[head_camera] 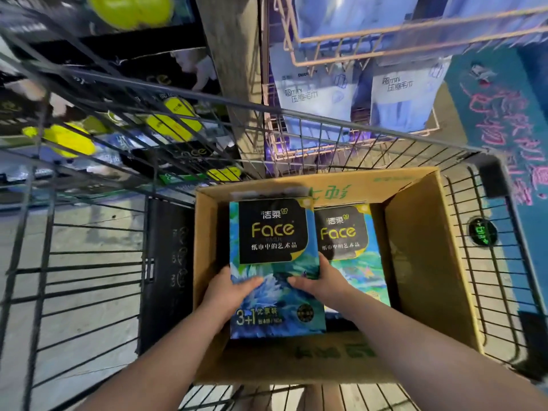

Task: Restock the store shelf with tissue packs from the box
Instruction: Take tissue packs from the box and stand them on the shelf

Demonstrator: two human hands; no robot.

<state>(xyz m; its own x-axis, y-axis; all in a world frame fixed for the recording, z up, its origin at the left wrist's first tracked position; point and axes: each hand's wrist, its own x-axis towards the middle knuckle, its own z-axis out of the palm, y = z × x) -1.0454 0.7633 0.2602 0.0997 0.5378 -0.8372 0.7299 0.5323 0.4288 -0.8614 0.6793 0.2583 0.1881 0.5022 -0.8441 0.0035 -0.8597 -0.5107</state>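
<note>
Cardboard box [421,262] in wire cart [492,292]: left hand [228,292], right hand [321,280] grip tissue pack [272,232]; second pack [353,241] inside.

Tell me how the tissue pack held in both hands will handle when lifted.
The tissue pack is probably light for its bulk, being soft paper in film. Its glossy wrap looks slippery, which may be why the left hand and right hand both grip it. It shows a flat, boxy shape, so it likely bends only slightly.

Box [415,262] open above — cart [490,179] wire walls ring it.
</note>
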